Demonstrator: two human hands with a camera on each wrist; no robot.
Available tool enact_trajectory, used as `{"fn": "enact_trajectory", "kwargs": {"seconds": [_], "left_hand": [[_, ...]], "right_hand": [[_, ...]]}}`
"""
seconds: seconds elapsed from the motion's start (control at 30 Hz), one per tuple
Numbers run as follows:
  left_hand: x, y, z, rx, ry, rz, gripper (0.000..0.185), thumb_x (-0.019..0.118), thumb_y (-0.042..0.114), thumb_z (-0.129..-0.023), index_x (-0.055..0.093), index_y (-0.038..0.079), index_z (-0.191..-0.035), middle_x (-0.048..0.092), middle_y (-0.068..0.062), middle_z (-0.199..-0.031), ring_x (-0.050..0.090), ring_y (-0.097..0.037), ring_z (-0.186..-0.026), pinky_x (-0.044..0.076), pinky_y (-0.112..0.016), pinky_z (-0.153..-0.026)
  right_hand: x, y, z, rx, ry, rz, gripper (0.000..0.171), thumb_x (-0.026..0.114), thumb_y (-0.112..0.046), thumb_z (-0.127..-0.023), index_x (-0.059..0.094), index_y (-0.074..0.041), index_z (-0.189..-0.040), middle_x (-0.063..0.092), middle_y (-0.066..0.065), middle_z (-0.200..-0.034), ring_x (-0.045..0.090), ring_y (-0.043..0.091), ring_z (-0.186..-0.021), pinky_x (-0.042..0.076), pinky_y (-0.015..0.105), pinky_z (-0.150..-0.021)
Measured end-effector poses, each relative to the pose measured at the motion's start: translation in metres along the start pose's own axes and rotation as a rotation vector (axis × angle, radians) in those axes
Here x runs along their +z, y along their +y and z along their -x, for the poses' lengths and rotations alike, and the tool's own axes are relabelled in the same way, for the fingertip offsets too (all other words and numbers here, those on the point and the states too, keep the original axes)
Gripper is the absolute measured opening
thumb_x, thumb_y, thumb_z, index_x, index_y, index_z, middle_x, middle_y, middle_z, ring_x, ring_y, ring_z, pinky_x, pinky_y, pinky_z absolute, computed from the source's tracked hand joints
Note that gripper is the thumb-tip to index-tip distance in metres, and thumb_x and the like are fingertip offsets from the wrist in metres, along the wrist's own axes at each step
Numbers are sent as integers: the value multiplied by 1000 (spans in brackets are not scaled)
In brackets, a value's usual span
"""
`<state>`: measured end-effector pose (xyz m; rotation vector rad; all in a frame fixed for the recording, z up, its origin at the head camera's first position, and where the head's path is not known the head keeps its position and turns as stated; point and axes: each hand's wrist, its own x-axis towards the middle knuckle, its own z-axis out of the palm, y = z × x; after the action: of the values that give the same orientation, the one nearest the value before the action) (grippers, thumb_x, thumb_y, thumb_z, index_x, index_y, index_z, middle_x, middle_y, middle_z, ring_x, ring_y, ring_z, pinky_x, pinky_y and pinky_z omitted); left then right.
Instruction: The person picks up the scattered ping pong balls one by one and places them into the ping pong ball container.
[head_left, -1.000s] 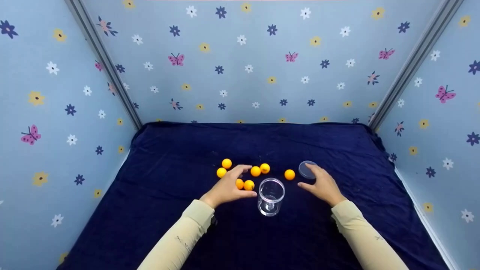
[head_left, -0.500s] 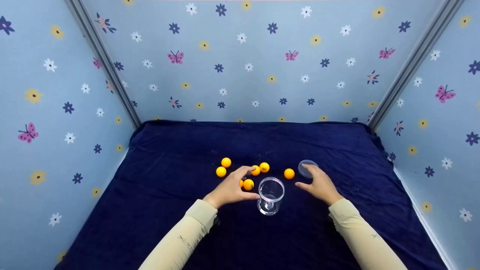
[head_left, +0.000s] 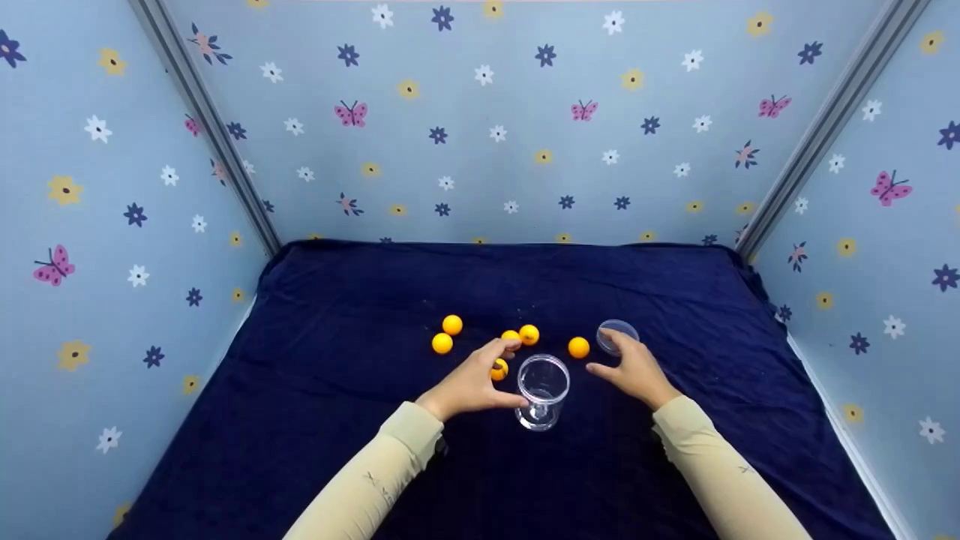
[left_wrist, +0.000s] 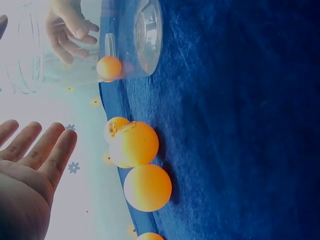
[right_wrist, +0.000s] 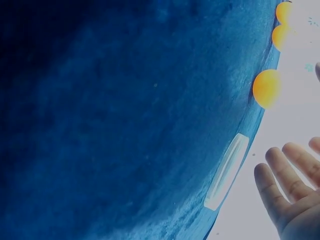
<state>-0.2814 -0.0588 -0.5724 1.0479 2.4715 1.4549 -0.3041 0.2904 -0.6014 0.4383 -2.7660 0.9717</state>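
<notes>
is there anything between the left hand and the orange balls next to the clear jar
Nothing visible. The left hand hovers open right over the nearest orange ball, beside the clear jar. In the left wrist view the balls lie on the blue cloth with only open space between them and the fingers.

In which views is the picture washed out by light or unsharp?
Head view: even light, sharp, clear jar easy to read. Left wrist view: background overexposed, jar nearly dissolves in glare, left hand soft. Right wrist view: right edge blown white, lid blurred.
</notes>
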Motion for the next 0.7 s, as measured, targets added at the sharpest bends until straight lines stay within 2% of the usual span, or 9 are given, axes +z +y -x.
{"fn": "enact_trajectory", "kwargs": {"seconds": [0.17, 0.33, 0.57, 0.7], "left_hand": [[6, 0, -2, -20, -2, 42, 92, 100, 30, -78, 52, 3, -152, 58, -17, -156, 62, -44, -137, 59, -57, -107], [10, 0, -3, -36, -6, 55, 94, 100, 27, -78, 51, 4, -155, 58, -16, -155, 61, -43, -137, 55, -61, -110], [15, 1, -5, -41, -21, 54, 94, 99, 27, -79, 50, 4, -155, 58, -15, -156, 63, -34, -133, 54, -60, -110], [17, 2, -6, -40, -39, 81, 95, 99, 25, -79, 49, 2, -157, 55, -21, -158, 64, -38, -131, 54, -60, -113]], "right_hand": [[3, -2, -3, 13, -15, -30, 74, 94, -22, -86, 61, 9, -145, 69, 29, -139, 72, 47, -119, 56, 59, -107], [5, -4, -6, 9, -23, -50, 74, 94, -20, -85, 61, 8, -146, 71, 29, -134, 73, 44, -112, 58, 59, -103], [8, -5, -9, 24, -40, -51, 74, 94, -22, -86, 61, 7, -146, 72, 29, -130, 73, 39, -102, 58, 57, -97], [10, -6, -10, 29, -54, -49, 74, 94, -23, -85, 62, 7, -145, 72, 30, -130, 73, 38, -99, 59, 56, -94]]}}
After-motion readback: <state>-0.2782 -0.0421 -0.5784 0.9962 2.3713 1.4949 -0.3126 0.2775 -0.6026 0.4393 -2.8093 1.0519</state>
